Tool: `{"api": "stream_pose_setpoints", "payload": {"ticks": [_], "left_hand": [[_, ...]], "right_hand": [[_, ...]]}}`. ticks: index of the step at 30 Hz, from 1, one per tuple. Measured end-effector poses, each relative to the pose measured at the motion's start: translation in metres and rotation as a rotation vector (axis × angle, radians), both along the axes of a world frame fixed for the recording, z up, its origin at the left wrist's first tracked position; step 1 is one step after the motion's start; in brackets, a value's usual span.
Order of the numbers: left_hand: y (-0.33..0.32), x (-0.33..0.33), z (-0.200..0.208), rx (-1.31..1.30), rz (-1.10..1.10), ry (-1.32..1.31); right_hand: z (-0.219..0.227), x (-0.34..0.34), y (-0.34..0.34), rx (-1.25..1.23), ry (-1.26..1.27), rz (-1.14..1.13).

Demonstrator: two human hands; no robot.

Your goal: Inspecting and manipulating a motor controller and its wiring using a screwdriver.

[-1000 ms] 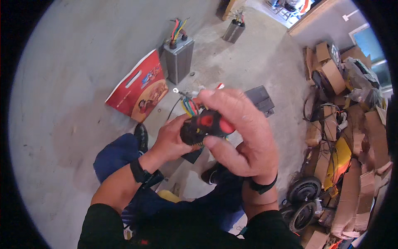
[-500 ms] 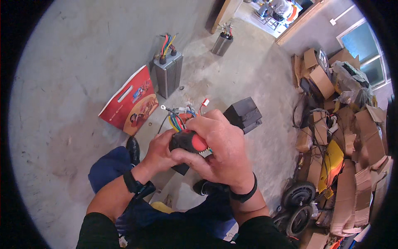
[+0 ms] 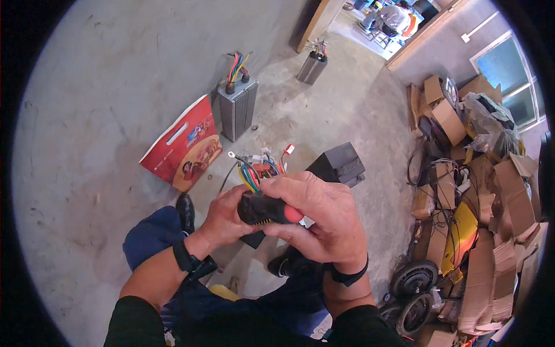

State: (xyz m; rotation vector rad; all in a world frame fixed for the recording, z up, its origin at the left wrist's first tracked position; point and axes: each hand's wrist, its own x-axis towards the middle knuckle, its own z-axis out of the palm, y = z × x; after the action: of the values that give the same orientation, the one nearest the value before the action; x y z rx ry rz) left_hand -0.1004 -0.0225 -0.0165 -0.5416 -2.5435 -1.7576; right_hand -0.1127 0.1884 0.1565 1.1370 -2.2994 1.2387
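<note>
Between my hands is a dark, wired electrical unit [image 3: 256,208] with a row of small gold pins along its lower edge. My left hand [image 3: 221,218] is closed around its left side. My right hand [image 3: 326,213] pinches a red-and-black rounded piece [image 3: 293,214] against its right end; whether this is a tool handle I cannot tell. From the unit's far side comes a bundle of coloured wires [image 3: 251,175], with a ring terminal [image 3: 232,155] and a red connector [image 3: 289,149]. Fingers and palms hide much of the unit.
A finned metal controller box [image 3: 237,110] with wires stands beyond a red carry bag [image 3: 184,144]. A similar box [image 3: 313,68] is farther off. A black box [image 3: 339,164] lies right of the wires. Cardboard [image 3: 491,260] and wheels [image 3: 414,277] are heaped at right; a person [image 3: 396,18] sits past the doorway.
My right hand has shifted slightly right and down with the red piece. The unit has turned, so its pin row now shows farther left, and more of its dark surface is visible.
</note>
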Motion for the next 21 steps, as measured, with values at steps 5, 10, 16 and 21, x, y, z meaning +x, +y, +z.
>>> {"api": "stream_pose_setpoints", "payload": {"ticks": [5, 10, 16, 21], "left_hand": [[0.000, 0.002, 0.005, -0.128, 0.029, -0.073], [0.002, 0.001, 0.008, -0.062, 0.019, -0.084], [-0.001, 0.001, 0.011, -0.161, 0.014, -0.036], [0.001, -0.001, 0.012, -0.162, 0.027, 0.003]], "right_hand": [[-0.003, 0.002, -0.011, 0.052, 0.093, -0.335], [-0.004, -0.003, -0.014, -0.016, 0.050, -0.192], [-0.002, 0.009, 0.004, -0.378, -0.372, -0.270], [-0.004, 0.008, 0.023, -0.402, -0.478, -0.274]]}}
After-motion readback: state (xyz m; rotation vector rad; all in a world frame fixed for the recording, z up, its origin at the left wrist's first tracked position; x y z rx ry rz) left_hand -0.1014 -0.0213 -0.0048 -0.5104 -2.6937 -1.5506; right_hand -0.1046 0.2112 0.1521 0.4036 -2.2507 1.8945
